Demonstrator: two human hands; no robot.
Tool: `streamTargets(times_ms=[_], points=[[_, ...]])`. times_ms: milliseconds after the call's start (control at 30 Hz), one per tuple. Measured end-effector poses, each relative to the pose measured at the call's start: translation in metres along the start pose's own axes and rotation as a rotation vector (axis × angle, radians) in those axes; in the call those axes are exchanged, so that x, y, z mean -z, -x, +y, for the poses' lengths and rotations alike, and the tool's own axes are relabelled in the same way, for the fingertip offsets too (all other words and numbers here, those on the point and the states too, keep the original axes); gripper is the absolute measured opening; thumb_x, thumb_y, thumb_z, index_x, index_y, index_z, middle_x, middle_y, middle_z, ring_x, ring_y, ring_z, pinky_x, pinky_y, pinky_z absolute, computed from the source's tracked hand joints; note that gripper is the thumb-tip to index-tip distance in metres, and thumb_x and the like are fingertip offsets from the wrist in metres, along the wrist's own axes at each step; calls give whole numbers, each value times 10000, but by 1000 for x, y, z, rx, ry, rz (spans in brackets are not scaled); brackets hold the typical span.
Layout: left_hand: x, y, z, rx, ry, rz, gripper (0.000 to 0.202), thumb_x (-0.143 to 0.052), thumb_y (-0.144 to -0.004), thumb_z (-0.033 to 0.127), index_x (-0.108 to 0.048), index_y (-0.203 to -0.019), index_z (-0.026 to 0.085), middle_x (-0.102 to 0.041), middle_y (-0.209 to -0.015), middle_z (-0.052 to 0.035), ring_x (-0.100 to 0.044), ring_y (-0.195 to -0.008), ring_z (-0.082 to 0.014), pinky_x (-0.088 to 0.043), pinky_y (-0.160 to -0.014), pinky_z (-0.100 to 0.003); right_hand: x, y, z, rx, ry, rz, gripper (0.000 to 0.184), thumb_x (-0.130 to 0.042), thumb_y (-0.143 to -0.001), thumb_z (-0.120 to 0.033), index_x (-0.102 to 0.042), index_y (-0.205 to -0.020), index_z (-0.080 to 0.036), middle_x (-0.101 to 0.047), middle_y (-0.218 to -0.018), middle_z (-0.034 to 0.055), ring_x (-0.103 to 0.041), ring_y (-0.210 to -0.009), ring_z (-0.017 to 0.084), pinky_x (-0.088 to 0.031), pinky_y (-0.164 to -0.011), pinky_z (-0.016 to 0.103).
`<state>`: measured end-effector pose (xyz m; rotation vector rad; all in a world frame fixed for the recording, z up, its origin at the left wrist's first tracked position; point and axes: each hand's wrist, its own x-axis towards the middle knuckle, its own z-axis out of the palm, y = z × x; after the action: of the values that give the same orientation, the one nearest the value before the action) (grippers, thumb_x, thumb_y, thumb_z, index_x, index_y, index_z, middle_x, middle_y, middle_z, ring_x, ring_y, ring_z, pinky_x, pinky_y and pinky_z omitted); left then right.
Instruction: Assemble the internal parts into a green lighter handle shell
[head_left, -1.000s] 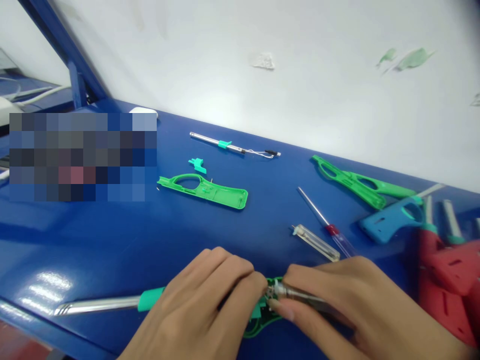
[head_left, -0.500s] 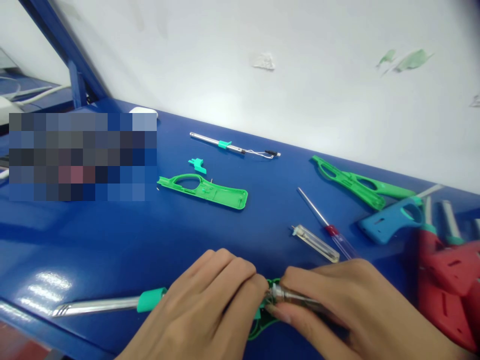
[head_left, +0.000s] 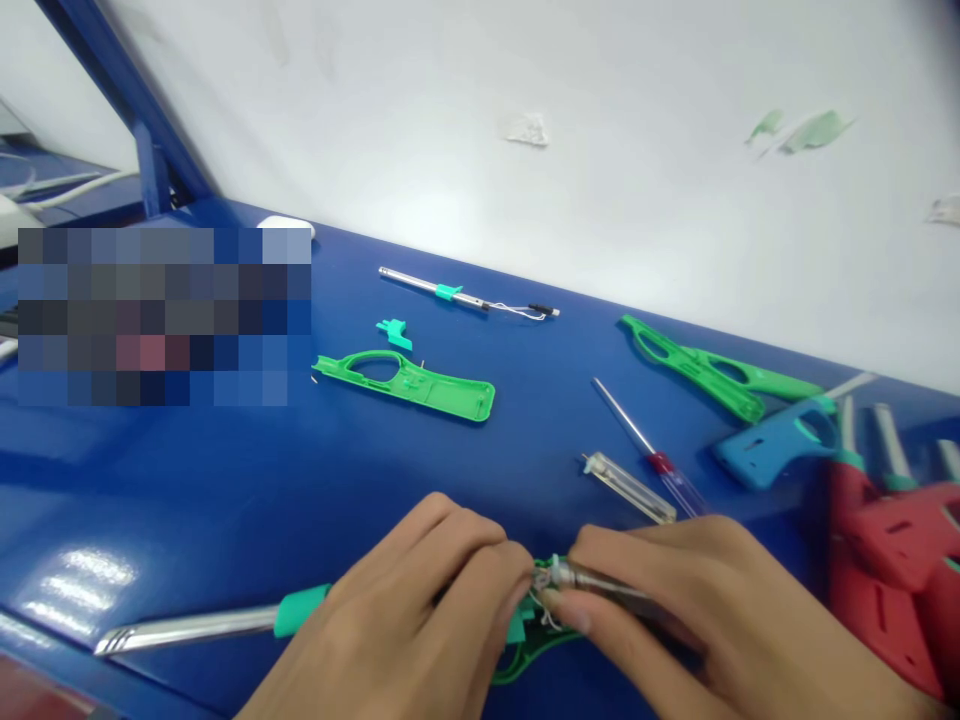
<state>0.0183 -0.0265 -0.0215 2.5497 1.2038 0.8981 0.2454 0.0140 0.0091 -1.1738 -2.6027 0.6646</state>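
My left hand [head_left: 420,610] is closed over an open green lighter shell [head_left: 529,655] low in the middle of the view. A metal lighter barrel [head_left: 195,630] with a teal collar [head_left: 301,610] sticks out to the left from under this hand. Between thumb and fingers, my right hand [head_left: 675,600] pinches a clear fuel tank [head_left: 564,573], its valve end pointing left over the shell. Thin white wire [head_left: 551,618] shows by my right thumb. The left fingertips and most of the shell are hidden.
Beyond my hands lie a loose fuel tank [head_left: 630,488], a screwdriver [head_left: 660,463], a green half shell [head_left: 454,395], a teal trigger [head_left: 395,332] and a wired barrel [head_left: 427,284]. To the right are green shells [head_left: 697,367], a blue lighter [head_left: 765,450] and red lighters [head_left: 896,530].
The fuel tank's valve end has shifted slightly to the right with my right hand. White wire beside my right thumb shows more clearly. My left hand has barely moved.
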Motion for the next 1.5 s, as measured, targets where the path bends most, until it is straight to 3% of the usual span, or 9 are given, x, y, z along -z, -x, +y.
streamTargets(times_ms=[400, 600, 800, 1000, 1167, 1233, 1333, 1400, 1500], points=[[3, 7, 5, -55, -189, 99, 382, -423, -958, -31, -579, -1259, 145, -686, -1092, -19, -646, -1044, -187, -461, -1155, -367, 2, -3, 1, 68, 30, 17, 531, -272, -1166, -494, -642, -846, -284, -720, -728, -77, -674, -539, 143, -474, -500, 307], [2, 2, 7, -31, -222, 46, 334, -360, -1007, 28, -621, -1144, 185, -712, -1036, -26, -660, -938, -208, -534, -1019, -391, 2, -3, 1, -34, -57, -110, 398, -404, -1127, -400, -600, -804, -276, -667, -696, -73, -675, -612, 162, -494, -591, 299], [0, 7, 5, -31, -172, 71, 329, -365, -1053, 83, -611, -1260, 152, -713, -1116, -42, -645, -1084, -224, -487, -1113, -402, 9, -4, -1, -90, -124, -195, 361, -474, -1119, -406, -571, -792, -287, -648, -693, -114, -613, -576, 116, -432, -552, 280], [4, 7, 3, -50, -207, -13, 395, -421, -986, -9, -607, -1293, 154, -715, -1171, -42, -656, -1093, -222, -565, -1023, -376, 13, -2, 1, -29, 38, 92, 129, -571, -1062, -470, -616, -1124, -366, -714, -843, -92, -683, -631, 153, -503, -536, 270], [3, 8, 3, 3, -124, 0, 397, -410, -990, 3, -608, -1286, 179, -706, -1154, -33, -660, -1062, -221, -575, -1004, -388, 12, -3, 4, -43, 9, 130, 243, -584, -1077, -476, -598, -898, -311, -625, -678, -82, -605, -513, 122, -417, -401, 230], [3, 8, 4, 17, -108, 0, 421, -409, -987, -1, -604, -1307, 191, -702, -1159, -31, -664, -1058, -213, -595, -946, -349, 12, -3, 5, -34, -6, 131, 294, -579, -1075, -512, -600, -872, -301, -641, -701, -69, -647, -577, 135, -480, -464, 225], [3, 8, 4, 26, -128, 5, 450, -394, -991, -7, -607, -1330, 198, -696, -1171, -37, -670, -1076, -208, -604, -911, -317, 12, -1, 8, -4, 26, 86, 215, -589, -1078, -456, -664, -930, -318, -734, -878, -51, -745, -862, 185, -617, -751, 272], [3, 10, 3, 41, -140, -2, 450, -383, -1009, 20, -611, -1344, 216, -698, -1149, -37, -688, -1016, -196, -614, -890, -315, 14, 0, 13, 14, 57, 45, 136, -611, -1070, -392, -714, -996, -343, -763, -1008, -48, -735, -1055, 222, -599, -987, 376], [2, 13, 1, 81, -129, -15, 428, -402, -1037, 87, -594, -1384, 249, -700, -1106, -31, -697, -904, -172, -627, -816, -286, 17, -1, 19, 54, 56, 5, 129, -639, -1053, -343, -764, -1022, -361, -771, -1077, -37, -724, -1120, 237, -585, -1046, 408]])
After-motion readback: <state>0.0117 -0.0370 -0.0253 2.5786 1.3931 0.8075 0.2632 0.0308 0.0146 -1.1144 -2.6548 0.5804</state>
